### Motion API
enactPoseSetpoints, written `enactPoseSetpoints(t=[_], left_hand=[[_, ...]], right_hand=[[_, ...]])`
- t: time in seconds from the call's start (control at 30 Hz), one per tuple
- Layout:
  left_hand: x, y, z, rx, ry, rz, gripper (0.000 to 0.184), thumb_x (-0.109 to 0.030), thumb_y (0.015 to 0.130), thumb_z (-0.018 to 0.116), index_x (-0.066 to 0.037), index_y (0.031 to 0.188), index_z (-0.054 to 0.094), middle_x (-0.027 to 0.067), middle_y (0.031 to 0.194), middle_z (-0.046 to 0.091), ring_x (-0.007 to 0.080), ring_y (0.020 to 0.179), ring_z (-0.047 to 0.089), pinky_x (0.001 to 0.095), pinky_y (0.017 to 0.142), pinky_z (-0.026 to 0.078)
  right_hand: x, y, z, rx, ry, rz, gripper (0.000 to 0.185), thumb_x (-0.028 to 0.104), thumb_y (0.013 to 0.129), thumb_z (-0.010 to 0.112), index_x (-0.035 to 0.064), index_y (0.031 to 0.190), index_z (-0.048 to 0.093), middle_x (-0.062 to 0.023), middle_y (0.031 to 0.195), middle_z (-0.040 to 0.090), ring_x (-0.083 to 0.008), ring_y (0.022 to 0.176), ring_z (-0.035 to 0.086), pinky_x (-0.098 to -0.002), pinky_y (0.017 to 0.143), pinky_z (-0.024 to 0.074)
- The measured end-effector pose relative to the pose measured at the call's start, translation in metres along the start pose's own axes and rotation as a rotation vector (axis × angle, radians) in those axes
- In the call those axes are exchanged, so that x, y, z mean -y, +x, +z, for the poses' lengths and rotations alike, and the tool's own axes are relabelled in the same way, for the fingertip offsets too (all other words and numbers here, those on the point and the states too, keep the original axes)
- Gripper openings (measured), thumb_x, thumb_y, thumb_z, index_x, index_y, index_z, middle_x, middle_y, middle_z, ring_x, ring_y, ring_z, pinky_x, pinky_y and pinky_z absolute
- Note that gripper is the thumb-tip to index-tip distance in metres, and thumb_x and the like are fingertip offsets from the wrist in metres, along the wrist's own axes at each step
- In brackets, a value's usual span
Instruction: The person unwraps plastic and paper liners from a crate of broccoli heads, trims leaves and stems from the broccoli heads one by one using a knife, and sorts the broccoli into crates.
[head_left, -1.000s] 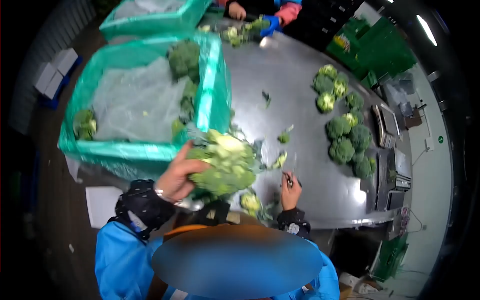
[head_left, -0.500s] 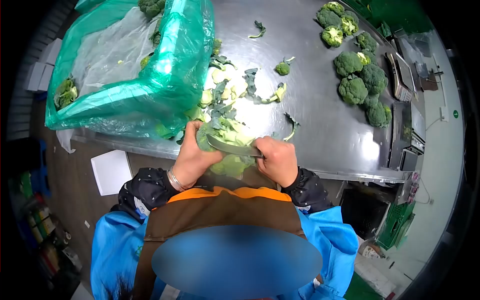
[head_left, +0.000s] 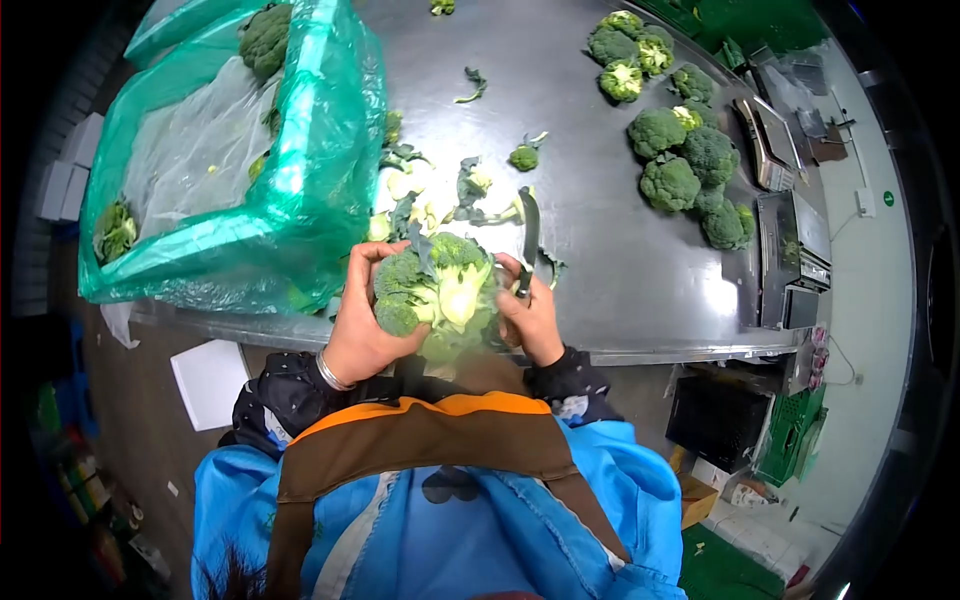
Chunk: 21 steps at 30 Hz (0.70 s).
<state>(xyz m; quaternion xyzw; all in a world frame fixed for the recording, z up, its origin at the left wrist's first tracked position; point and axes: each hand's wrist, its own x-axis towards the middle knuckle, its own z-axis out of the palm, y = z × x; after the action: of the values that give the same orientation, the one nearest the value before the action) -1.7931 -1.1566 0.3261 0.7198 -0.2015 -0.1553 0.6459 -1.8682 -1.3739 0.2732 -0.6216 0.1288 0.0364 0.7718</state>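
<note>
My left hand (head_left: 362, 325) grips a broccoli head (head_left: 402, 290) from its left side, near the table's front edge. The cut, pale stem side of the broccoli faces up and to the right. In my right hand (head_left: 533, 318) is a knife (head_left: 530, 232), its curved blade pointing away from me, apart from the stem. My right fingers are close to the broccoli's right side; whether they touch it I cannot tell. Trimmed leaves and stem pieces (head_left: 425, 190) lie just beyond the broccoli.
A crate lined with green plastic (head_left: 330, 130) stands at the left with some broccoli inside. Several broccoli heads (head_left: 670, 183) are grouped on the metal table (head_left: 560, 90) at the right. Beside them is a scale (head_left: 765, 145). A white tray (head_left: 210, 383) lies below the table.
The knife has swung from lying across the broccoli to pointing away from me, off the stem. The broccoli has turned, showing more of its cut stem. The view has shifted slightly.
</note>
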Motion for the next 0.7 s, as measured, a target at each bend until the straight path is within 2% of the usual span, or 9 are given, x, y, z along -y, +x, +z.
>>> enactPoseSetpoints(t=[0.07, 0.13, 0.17, 0.27, 0.3, 0.4, 0.5, 0.6, 0.7], left_hand=[[0.000, 0.001, 0.005, -0.036, 0.071, 0.050, 0.068, 0.001, 0.061, 0.070, -0.007, 0.114, 0.028, 0.0154, 0.126, 0.039, 0.0225, 0.114, 0.043, 0.0331, 0.096, 0.035], [0.007, 0.002, 0.006, -0.091, 0.108, 0.100, 0.067, 0.000, 0.061, 0.069, -0.008, 0.114, 0.029, 0.0146, 0.125, 0.038, 0.0226, 0.113, 0.041, 0.0340, 0.097, 0.034], [0.006, 0.002, 0.007, -0.117, 0.082, 0.090, 0.064, 0.001, 0.061, 0.069, -0.008, 0.110, 0.029, 0.0165, 0.127, 0.038, 0.0235, 0.114, 0.041, 0.0344, 0.097, 0.034], [0.008, 0.002, 0.009, -0.133, 0.122, 0.131, 0.065, 0.001, 0.061, 0.069, -0.008, 0.111, 0.028, 0.0170, 0.128, 0.038, 0.0240, 0.115, 0.041, 0.0352, 0.098, 0.033], [0.010, 0.002, 0.009, -0.135, 0.103, 0.134, 0.065, 0.002, 0.061, 0.068, -0.008, 0.110, 0.028, 0.0172, 0.127, 0.038, 0.0241, 0.114, 0.042, 0.0348, 0.097, 0.034], [0.016, 0.000, 0.009, -0.171, 0.082, 0.154, 0.064, 0.004, 0.060, 0.067, -0.008, 0.109, 0.027, 0.0176, 0.127, 0.038, 0.0243, 0.113, 0.044, 0.0342, 0.095, 0.036], [0.013, 0.001, 0.007, -0.199, 0.130, 0.171, 0.065, 0.005, 0.060, 0.067, -0.007, 0.110, 0.027, 0.0173, 0.126, 0.038, 0.0241, 0.114, 0.043, 0.0342, 0.096, 0.035], [0.016, 0.003, 0.010, -0.179, 0.113, 0.119, 0.065, 0.005, 0.060, 0.066, -0.008, 0.110, 0.027, 0.0171, 0.126, 0.039, 0.0237, 0.115, 0.043, 0.0338, 0.097, 0.035], [0.014, 0.000, 0.015, -0.168, 0.109, 0.100, 0.063, 0.006, 0.060, 0.066, -0.007, 0.110, 0.029, 0.0169, 0.125, 0.040, 0.0237, 0.115, 0.043, 0.0338, 0.097, 0.035]], right_hand=[[-0.008, 0.005, -0.002, -0.274, -0.583, -0.564, 0.022, 0.006, 0.080, 0.062, 0.0016, 0.102, 0.062, -0.0059, 0.073, 0.061, -0.0132, 0.056, 0.057, -0.0260, 0.050, 0.0428], [0.002, -0.011, -0.014, -0.158, -0.871, -0.423, 0.027, -0.001, 0.071, 0.059, 0.0029, 0.098, 0.062, -0.0149, 0.082, 0.065, -0.0270, 0.071, 0.066, -0.0305, 0.062, 0.0505], [0.001, -0.016, -0.012, -0.152, -0.871, -0.407, 0.028, -0.001, 0.068, 0.058, 0.0073, 0.095, 0.063, -0.0151, 0.077, 0.064, -0.0317, 0.070, 0.063, -0.0339, 0.059, 0.0502], [-0.005, -0.022, -0.009, -0.117, -1.012, -0.294, 0.022, 0.003, 0.070, 0.060, 0.0097, 0.091, 0.063, -0.0142, 0.074, 0.063, -0.0321, 0.067, 0.062, -0.0369, 0.056, 0.0491], [-0.006, -0.023, -0.011, -0.166, -0.968, -0.345, 0.018, 0.005, 0.071, 0.060, 0.0110, 0.088, 0.062, -0.0142, 0.072, 0.062, -0.0330, 0.065, 0.060, -0.0389, 0.055, 0.0481], [-0.019, -0.028, -0.019, -0.201, -1.068, -0.235, 0.020, 0.003, 0.071, 0.060, 0.0107, 0.090, 0.063, -0.0139, 0.073, 0.063, -0.0327, 0.066, 0.061, -0.0376, 0.056, 0.0488], [-0.021, -0.029, -0.017, -0.225, -0.770, -0.347, 0.025, -0.004, 0.070, 0.054, 0.0056, 0.092, 0.063, -0.0140, 0.070, 0.061, -0.0301, 0.060, 0.060, -0.0308, 0.055, 0.0468], [-0.013, -0.025, -0.009, -0.254, -0.751, -0.458, 0.026, 0.000, 0.070, 0.059, 0.0104, 0.094, 0.063, -0.0141, 0.081, 0.064, -0.0324, 0.072, 0.062, -0.0356, 0.058, 0.0495], [-0.014, -0.025, -0.007, -0.191, -0.935, -0.312, 0.027, 0.000, 0.070, 0.060, 0.0104, 0.095, 0.062, -0.0145, 0.083, 0.064, -0.0330, 0.073, 0.062, -0.0365, 0.059, 0.0496]])
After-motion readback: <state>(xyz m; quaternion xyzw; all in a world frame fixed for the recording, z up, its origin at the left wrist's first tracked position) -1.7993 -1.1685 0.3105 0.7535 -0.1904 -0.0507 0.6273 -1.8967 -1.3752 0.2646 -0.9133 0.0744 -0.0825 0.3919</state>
